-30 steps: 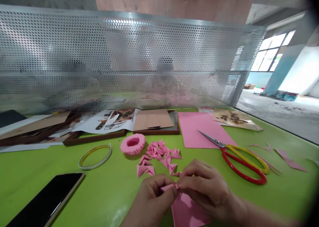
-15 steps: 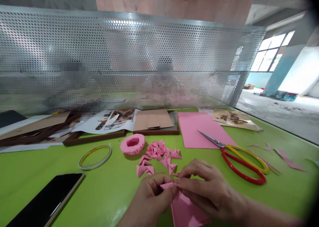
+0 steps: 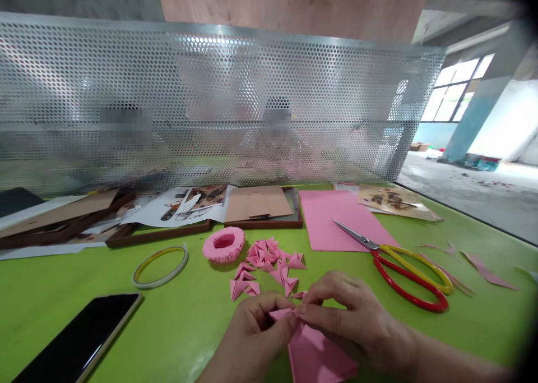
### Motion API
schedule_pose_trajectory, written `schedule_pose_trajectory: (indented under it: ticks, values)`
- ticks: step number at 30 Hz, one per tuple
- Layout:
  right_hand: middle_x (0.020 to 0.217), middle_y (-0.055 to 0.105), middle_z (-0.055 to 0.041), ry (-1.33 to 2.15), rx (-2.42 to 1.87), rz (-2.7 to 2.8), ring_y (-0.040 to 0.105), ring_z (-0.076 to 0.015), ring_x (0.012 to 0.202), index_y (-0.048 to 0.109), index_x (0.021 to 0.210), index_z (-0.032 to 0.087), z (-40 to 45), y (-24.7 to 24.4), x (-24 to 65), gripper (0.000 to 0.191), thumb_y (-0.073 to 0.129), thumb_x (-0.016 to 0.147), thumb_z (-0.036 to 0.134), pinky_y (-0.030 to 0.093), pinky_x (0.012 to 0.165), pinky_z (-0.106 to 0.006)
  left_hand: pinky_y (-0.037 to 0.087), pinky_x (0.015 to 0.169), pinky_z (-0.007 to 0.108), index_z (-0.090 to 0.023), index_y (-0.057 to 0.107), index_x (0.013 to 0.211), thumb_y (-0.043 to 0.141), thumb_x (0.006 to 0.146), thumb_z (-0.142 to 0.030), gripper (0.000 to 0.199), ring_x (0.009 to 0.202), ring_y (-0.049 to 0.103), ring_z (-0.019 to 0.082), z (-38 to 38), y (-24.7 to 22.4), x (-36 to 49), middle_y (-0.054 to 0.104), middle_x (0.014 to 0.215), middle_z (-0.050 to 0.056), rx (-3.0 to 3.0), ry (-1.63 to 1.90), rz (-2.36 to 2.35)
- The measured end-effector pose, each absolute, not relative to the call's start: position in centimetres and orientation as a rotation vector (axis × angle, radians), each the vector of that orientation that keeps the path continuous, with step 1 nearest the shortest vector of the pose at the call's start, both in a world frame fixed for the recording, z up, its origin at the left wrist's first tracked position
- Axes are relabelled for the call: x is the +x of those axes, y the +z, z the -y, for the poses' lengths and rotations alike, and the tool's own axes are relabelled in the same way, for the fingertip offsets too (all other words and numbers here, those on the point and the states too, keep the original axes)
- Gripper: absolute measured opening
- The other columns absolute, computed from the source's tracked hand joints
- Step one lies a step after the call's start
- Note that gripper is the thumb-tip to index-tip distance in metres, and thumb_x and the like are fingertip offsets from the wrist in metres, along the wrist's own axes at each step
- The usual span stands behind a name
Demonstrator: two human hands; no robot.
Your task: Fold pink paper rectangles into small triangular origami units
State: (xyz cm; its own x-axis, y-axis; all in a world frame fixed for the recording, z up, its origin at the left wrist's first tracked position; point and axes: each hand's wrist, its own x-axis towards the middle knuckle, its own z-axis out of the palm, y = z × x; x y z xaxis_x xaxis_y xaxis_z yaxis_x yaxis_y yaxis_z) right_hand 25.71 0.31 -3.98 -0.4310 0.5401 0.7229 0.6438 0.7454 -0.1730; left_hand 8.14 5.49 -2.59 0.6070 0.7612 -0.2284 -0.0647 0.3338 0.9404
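at the green table (image 3: pixel 63 276), left hand (image 3: pixel 252 330) and right hand (image 3: pixel 353 327) grip pink paper (image 3: pixel 281 314).

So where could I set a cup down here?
Bare green tabletop lies between the black phone and the left hand, below the ring. Another patch sits right of the right hand, under the scissors. Crowded: the folded pink triangles and the papers behind.

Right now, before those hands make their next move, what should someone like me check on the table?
Pink strip pinched by left hand and right hand: ok.
Fold under the fingers: cannot tell, hidden.
Scissors apart from right hand: ok.
Nearest triangle clear of right fingers: cannot tell.
Phone apart from both hands: ok.
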Motion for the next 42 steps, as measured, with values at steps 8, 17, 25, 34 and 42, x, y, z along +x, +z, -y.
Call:
schedule_pose_trajectory:
  ticks: [8,17,25,34,42]
  values:
    - [0.086,0.063,-0.0056,-0.214,-0.916,2.140,0.058,-0.0153,0.075,0.060,0.106,0.019,-0.3,-3.9,25.7,0.022,0.044,0.090,0.018,0.045,0.065,-0.028,0.034,0.055,0.022,-0.015,0.065,0.049,0.081,0.050,-0.041,0.030,0.052,0.044,0.010,-5.3,-2.1,8.1,0.056,0.049,-0.004,1.119,0.594,-0.747]
    - [0.087,0.064,-0.0043,-0.248,-0.920,2.209,0.057,-0.0155,0.076,0.059,0.106,0.021,-0.3,-3.8,26.0,0.021,0.044,0.092,0.022,0.044,0.066,-0.029,0.029,0.049,0.022,-0.017,0.065,0.052,0.080,0.051,-0.037,0.026,0.047,0.039,0.009,-6.0,-3.6,8.2,0.053,0.047,-0.005,1.175,0.607,-0.704]
    - [0.090,0.066,-0.0026,-0.338,-0.920,2.238,0.058,-0.0148,0.077,0.058,0.108,0.023,-0.6,-4.5,26.1,0.022,0.054,0.086,0.020,0.043,0.066,-0.029,0.024,0.046,0.021,-0.017,0.063,0.053,0.075,0.058,-0.037,0.025,0.043,0.030,0.006,-6.1,-3.4,8.2,0.044,0.043,-0.008,1.236,0.590,-0.752]
    - [0.092,0.063,-0.0074,0.054,-0.971,1.960,0.059,-0.0172,0.080,0.058,0.105,0.019,-0.3,-3.8,25.4,0.020,0.052,0.087,0.024,0.048,0.068,-0.029,0.030,0.049,0.021,-0.016,0.064,0.053,0.068,0.067,-0.031,0.021,0.049,0.038,0.009,-5.4,-2.3,8.1,0.051,0.051,-0.004,1.316,0.699,-0.795]
    - [0.065,0.055,0.0006,0.853,-1.240,1.543,0.051,-0.0111,0.055,0.058,0.077,0.016,-0.3,-3.3,23.7,0.016,0.054,0.083,0.030,0.043,0.047,-0.020,0.039,0.057,0.025,-0.019,0.072,0.066,0.058,0.075,-0.025,0.018,0.059,0.050,0.017,-5.5,-2.5,7.9,0.063,0.060,0.002,1.654,0.684,-0.834]
